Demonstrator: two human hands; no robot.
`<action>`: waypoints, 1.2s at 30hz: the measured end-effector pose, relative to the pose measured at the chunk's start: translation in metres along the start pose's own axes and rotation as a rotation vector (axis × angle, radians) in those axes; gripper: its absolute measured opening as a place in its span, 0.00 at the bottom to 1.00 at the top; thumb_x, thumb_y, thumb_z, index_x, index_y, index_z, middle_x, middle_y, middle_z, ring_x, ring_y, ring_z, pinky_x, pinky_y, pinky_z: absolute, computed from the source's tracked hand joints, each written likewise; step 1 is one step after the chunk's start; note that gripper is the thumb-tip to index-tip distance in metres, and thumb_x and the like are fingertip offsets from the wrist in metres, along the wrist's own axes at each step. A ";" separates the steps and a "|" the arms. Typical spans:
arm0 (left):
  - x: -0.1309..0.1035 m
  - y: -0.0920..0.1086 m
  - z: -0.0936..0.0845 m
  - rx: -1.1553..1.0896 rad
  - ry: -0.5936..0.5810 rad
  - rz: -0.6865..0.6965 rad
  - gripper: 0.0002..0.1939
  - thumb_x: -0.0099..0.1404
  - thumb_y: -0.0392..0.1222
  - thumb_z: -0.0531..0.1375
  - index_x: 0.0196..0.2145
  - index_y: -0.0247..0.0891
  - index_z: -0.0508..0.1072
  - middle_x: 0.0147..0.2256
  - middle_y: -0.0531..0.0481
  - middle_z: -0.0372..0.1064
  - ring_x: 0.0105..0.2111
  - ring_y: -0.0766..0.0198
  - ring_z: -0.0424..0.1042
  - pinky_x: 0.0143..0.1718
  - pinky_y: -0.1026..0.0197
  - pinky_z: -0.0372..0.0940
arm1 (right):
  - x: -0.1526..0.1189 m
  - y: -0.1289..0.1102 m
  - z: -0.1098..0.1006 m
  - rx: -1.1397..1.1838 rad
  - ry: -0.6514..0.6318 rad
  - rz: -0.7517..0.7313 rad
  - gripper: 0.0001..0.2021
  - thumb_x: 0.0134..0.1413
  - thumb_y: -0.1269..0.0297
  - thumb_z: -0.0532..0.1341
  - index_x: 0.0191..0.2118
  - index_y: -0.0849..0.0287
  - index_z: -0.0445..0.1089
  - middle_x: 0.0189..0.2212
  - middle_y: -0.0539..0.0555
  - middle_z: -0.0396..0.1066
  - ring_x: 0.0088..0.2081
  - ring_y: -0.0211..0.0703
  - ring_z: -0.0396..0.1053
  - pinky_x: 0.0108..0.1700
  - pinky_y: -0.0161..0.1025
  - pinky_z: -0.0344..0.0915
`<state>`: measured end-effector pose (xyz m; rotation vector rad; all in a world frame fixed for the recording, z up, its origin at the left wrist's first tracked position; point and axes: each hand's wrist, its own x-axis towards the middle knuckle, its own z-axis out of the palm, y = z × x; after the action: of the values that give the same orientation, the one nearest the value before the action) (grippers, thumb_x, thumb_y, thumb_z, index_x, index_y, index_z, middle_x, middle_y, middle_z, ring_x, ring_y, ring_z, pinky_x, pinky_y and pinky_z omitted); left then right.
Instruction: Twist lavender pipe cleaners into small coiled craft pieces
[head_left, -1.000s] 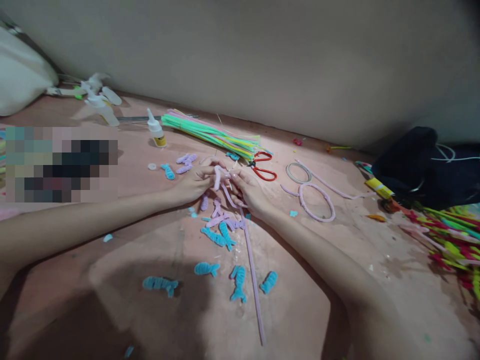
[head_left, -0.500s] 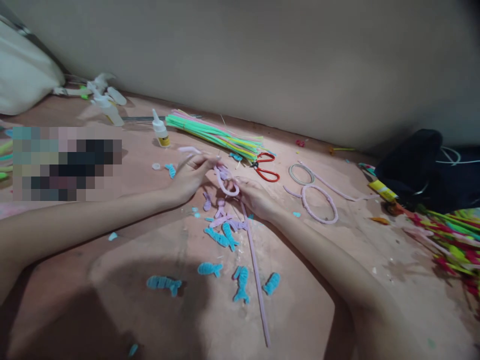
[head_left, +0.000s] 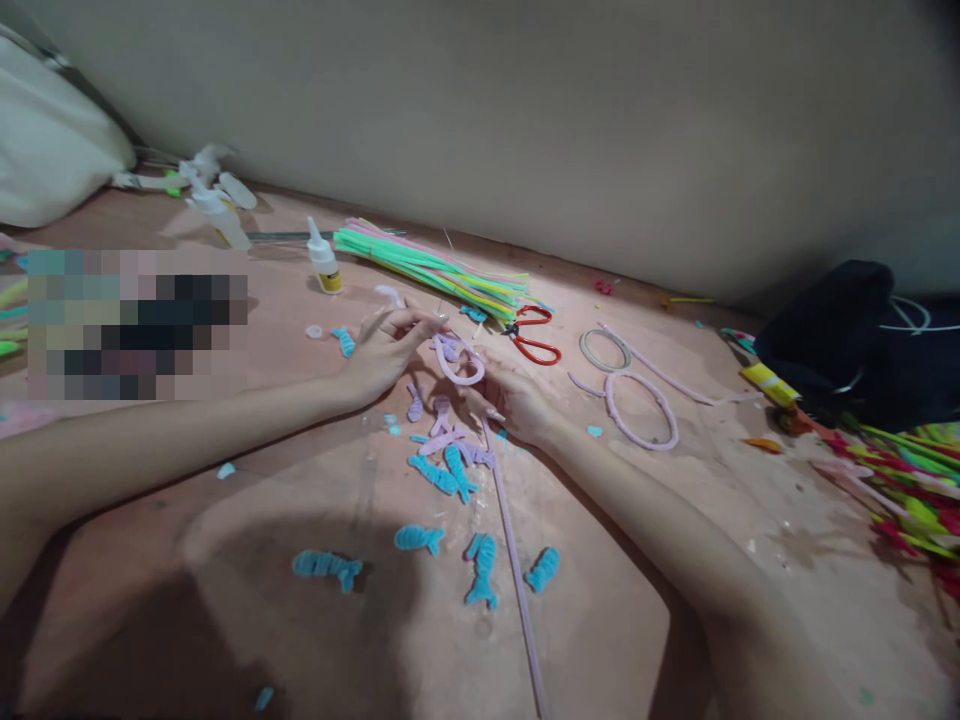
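Observation:
A pale purple pipe cleaner is bent into a loop between my two hands, and its long straight tail runs down toward the near edge. My left hand pinches the loop's upper left part with thumb and fingertips; a short fuzzy purple end shows behind that hand. My right hand closes its fingers on the loop's right side, where the tail comes out. Small purple fish shapes of coiled pipe cleaner lie just below the hands. Several blue fish are scattered nearer to me.
Behind the hands lie a bundle of green, yellow and pink pipe cleaners, a glue bottle and red-handled scissors. To the right are a purple ring and a wire coil. Colourful pipe-cleaner pieces crowd the right edge.
The loop has shifted slightly right, and the tail now reaches past the lower frame edge. My right fingers have changed their grip a little; the left hand keeps its pinch.

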<state>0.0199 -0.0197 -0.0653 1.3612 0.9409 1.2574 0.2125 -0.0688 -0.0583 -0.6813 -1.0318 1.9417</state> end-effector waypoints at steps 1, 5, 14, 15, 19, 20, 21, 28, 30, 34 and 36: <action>0.000 0.001 0.000 0.020 0.006 0.025 0.16 0.62 0.56 0.70 0.32 0.39 0.82 0.34 0.49 0.73 0.39 0.62 0.69 0.40 0.63 0.65 | -0.001 -0.001 0.000 0.000 -0.025 0.012 0.10 0.65 0.56 0.61 0.42 0.59 0.69 0.24 0.45 0.74 0.12 0.26 0.50 0.15 0.27 0.53; 0.001 0.005 0.002 0.106 0.011 0.148 0.18 0.64 0.57 0.69 0.28 0.39 0.81 0.30 0.50 0.71 0.35 0.63 0.69 0.41 0.61 0.64 | -0.002 -0.002 -0.001 -0.001 -0.086 0.032 0.11 0.66 0.56 0.60 0.36 0.57 0.64 0.26 0.48 0.77 0.13 0.27 0.57 0.15 0.26 0.55; -0.001 0.003 0.007 -0.037 -0.124 0.028 0.30 0.57 0.69 0.69 0.27 0.35 0.77 0.30 0.48 0.75 0.29 0.64 0.75 0.31 0.62 0.70 | 0.003 0.010 -0.005 -0.108 -0.133 0.140 0.20 0.58 0.46 0.65 0.35 0.55 0.60 0.25 0.49 0.75 0.18 0.40 0.73 0.12 0.31 0.65; -0.001 0.003 0.007 -0.050 -0.107 0.028 0.30 0.57 0.70 0.69 0.27 0.35 0.76 0.28 0.49 0.74 0.27 0.65 0.74 0.31 0.63 0.70 | 0.003 0.011 -0.005 -0.118 -0.132 0.141 0.20 0.58 0.45 0.66 0.36 0.56 0.61 0.26 0.49 0.76 0.19 0.40 0.74 0.13 0.31 0.65; 0.003 0.002 0.008 -0.095 -0.032 0.007 0.32 0.53 0.72 0.70 0.27 0.35 0.75 0.23 0.52 0.72 0.24 0.67 0.72 0.30 0.65 0.71 | 0.004 0.013 -0.006 -0.140 -0.149 0.129 0.21 0.59 0.45 0.67 0.37 0.56 0.61 0.27 0.49 0.78 0.20 0.38 0.74 0.16 0.30 0.67; 0.003 0.002 0.008 -0.089 -0.025 -0.008 0.32 0.52 0.72 0.70 0.28 0.36 0.76 0.23 0.53 0.73 0.23 0.67 0.73 0.29 0.65 0.71 | 0.004 0.013 -0.006 -0.143 -0.154 0.129 0.20 0.60 0.46 0.67 0.36 0.56 0.61 0.27 0.49 0.78 0.20 0.36 0.74 0.18 0.30 0.68; 0.004 0.002 0.008 -0.076 -0.020 -0.021 0.32 0.52 0.72 0.71 0.29 0.36 0.77 0.23 0.52 0.74 0.23 0.67 0.73 0.28 0.65 0.70 | 0.003 0.013 -0.005 -0.146 -0.160 0.129 0.20 0.60 0.46 0.67 0.36 0.56 0.61 0.27 0.49 0.78 0.20 0.35 0.74 0.20 0.29 0.68; 0.003 -0.001 0.004 0.071 -0.078 -0.007 0.28 0.61 0.67 0.67 0.36 0.35 0.81 0.30 0.48 0.78 0.27 0.64 0.75 0.29 0.65 0.70 | 0.001 0.015 0.000 -0.170 -0.142 0.052 0.21 0.64 0.43 0.63 0.34 0.57 0.62 0.22 0.45 0.70 0.20 0.32 0.68 0.22 0.30 0.65; 0.002 0.001 0.004 0.119 -0.109 0.010 0.28 0.62 0.68 0.66 0.35 0.35 0.80 0.29 0.48 0.77 0.27 0.64 0.74 0.28 0.65 0.69 | -0.001 0.015 0.003 -0.210 -0.130 0.045 0.23 0.63 0.41 0.63 0.33 0.56 0.61 0.20 0.43 0.64 0.17 0.30 0.59 0.18 0.30 0.56; -0.003 0.006 0.005 0.224 -0.175 0.063 0.25 0.64 0.64 0.66 0.33 0.35 0.78 0.28 0.50 0.75 0.25 0.67 0.71 0.26 0.66 0.66 | -0.006 0.014 0.012 -0.372 -0.104 0.053 0.25 0.63 0.41 0.62 0.28 0.56 0.58 0.18 0.41 0.55 0.16 0.28 0.48 0.17 0.31 0.41; -0.007 0.008 0.006 0.206 -0.212 0.026 0.23 0.64 0.62 0.66 0.39 0.37 0.77 0.27 0.52 0.73 0.22 0.68 0.69 0.22 0.67 0.64 | -0.007 0.014 0.015 -0.384 -0.096 0.042 0.25 0.63 0.43 0.63 0.26 0.56 0.56 0.18 0.41 0.52 0.17 0.27 0.45 0.18 0.31 0.41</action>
<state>0.0240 -0.0288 -0.0585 1.6372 0.9250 1.0324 0.1996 -0.0853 -0.0617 -0.8295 -1.4823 1.8425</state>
